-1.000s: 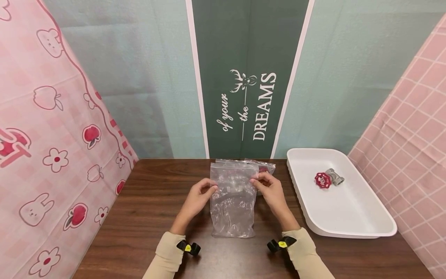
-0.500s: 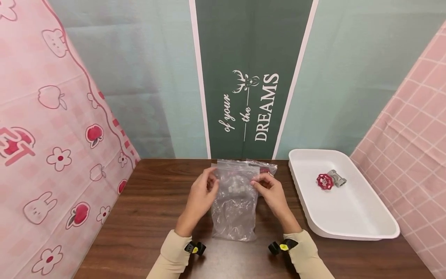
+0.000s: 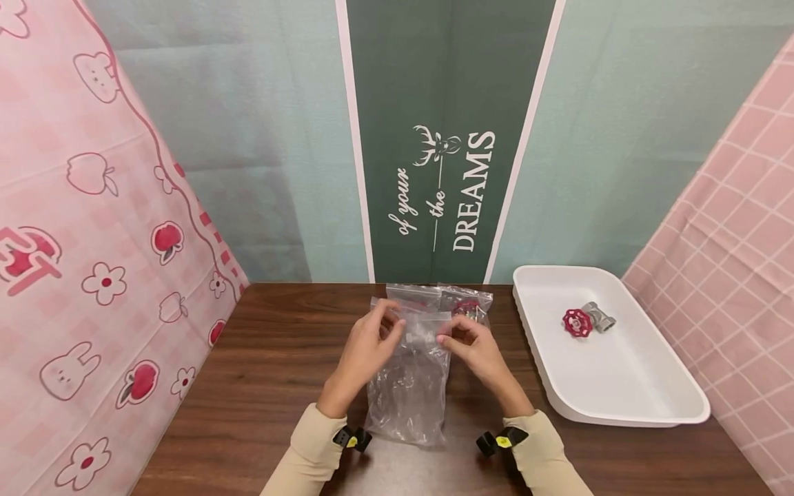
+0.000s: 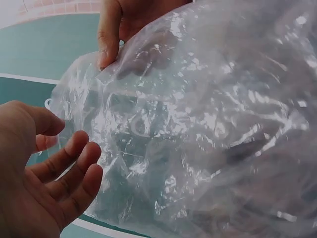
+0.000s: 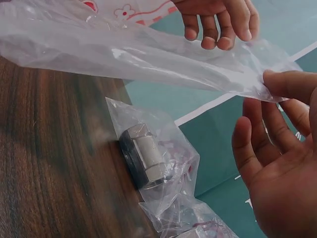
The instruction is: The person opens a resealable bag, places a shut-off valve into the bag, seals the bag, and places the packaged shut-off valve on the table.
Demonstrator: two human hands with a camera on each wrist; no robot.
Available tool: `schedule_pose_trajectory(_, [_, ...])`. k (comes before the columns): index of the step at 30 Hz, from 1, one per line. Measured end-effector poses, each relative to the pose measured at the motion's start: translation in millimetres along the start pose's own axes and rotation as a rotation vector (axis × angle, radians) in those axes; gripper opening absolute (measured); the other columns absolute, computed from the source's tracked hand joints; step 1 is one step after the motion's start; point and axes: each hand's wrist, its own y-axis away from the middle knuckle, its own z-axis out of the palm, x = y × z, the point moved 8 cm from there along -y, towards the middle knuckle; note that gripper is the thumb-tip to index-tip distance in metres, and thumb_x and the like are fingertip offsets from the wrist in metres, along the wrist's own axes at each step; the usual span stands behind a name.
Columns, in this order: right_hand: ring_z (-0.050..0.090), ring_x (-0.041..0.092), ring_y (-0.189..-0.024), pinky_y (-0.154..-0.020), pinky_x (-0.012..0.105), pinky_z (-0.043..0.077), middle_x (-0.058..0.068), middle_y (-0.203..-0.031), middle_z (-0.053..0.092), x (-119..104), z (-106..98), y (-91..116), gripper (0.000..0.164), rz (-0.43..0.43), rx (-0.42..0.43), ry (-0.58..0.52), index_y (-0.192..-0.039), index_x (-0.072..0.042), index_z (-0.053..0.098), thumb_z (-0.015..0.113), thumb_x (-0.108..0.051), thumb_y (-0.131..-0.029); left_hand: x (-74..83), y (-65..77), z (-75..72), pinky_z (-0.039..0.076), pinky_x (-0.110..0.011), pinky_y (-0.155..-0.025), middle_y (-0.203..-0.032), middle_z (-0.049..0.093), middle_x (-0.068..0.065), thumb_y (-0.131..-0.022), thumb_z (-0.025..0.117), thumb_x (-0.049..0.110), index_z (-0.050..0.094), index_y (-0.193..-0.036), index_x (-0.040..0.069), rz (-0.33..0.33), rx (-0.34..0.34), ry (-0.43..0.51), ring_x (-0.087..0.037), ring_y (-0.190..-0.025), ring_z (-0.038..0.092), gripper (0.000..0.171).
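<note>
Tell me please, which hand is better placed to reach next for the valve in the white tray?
Probably the right hand: it is nearer the valve and the white tray than the left hand. However, its fingers pinch the plastic bag, so they would need freeing first.

Clear plastic bag (image 3: 406, 396), thin, crinkled, glossy; bagged fitting (image 5: 146, 156) looks smooth shiny metal. Tray (image 3: 633, 386) smooth white plastic, soft sheen; valve body (image 3: 600, 317) dull grey metal, handwheel (image 3: 577, 323) glossy red. Wood-grain tabletop (image 3: 279, 351), slight shine; sleeves (image 3: 310, 441) and creased backdrop (image 3: 248, 138) matt cloth.
</note>
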Motion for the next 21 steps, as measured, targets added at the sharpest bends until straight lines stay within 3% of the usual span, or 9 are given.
schedule_pose_trajectory(11, [0.065,0.003,-0.083,-0.074,0.021,0.057,-0.012,-0.094,0.069,1,3,2,0.009,-0.017,-0.071,0.009,-0.102,0.003,0.067,0.073,0.004,-0.096,0.8,2.5,12.4,0.061,-0.030,-0.076,-0.094,0.070,0.002,-0.103,0.071,0.017,0.065,-0.116,0.013,0.020,-0.162,0.102,-0.009,-0.084,0.066,0.015])
schedule_pose_trajectory(14, [0.065,0.003,-0.087,-0.078,0.023,0.057,-0.012,-0.096,0.069,-1,3,4,0.006,-0.022,-0.100,-0.032,-0.105,0.005,0.066,0.064,0.000,-0.103,2.1,2.3,13.2,0.060,-0.029,-0.076,-0.096,0.071,0.002,-0.104,0.070,0.018,0.065,-0.108,0.014,0.029,-0.163,0.121,-0.008,-0.084,0.067,0.008])
schedule_pose_trajectory(18, [0.064,0.003,-0.096,-0.085,0.023,0.055,-0.013,-0.104,0.070,-3,2,5,0.026,-0.012,-0.092,-0.055,-0.112,0.007,0.065,0.046,-0.010,-0.113,4.6,1.8,13.7,0.061,-0.030,-0.076,-0.096,0.070,0.002,-0.103,0.071,0.014,0.065,-0.102,0.015,0.049,-0.166,0.135,-0.008,-0.083,0.067,0.006])
schedule_pose_trajectory(21, [0.064,0.003,-0.101,-0.085,0.021,0.054,-0.012,-0.112,0.070,-7,0,3,0.024,-0.034,-0.062,-0.038,-0.117,0.006,0.067,0.048,-0.008,-0.112,7.4,2.6,15.9,0.062,-0.032,-0.078,-0.094,0.069,0.001,-0.101,0.071,0.011,0.065,-0.101,0.014,0.073,-0.199,0.144,-0.009,-0.083,0.068,0.007])
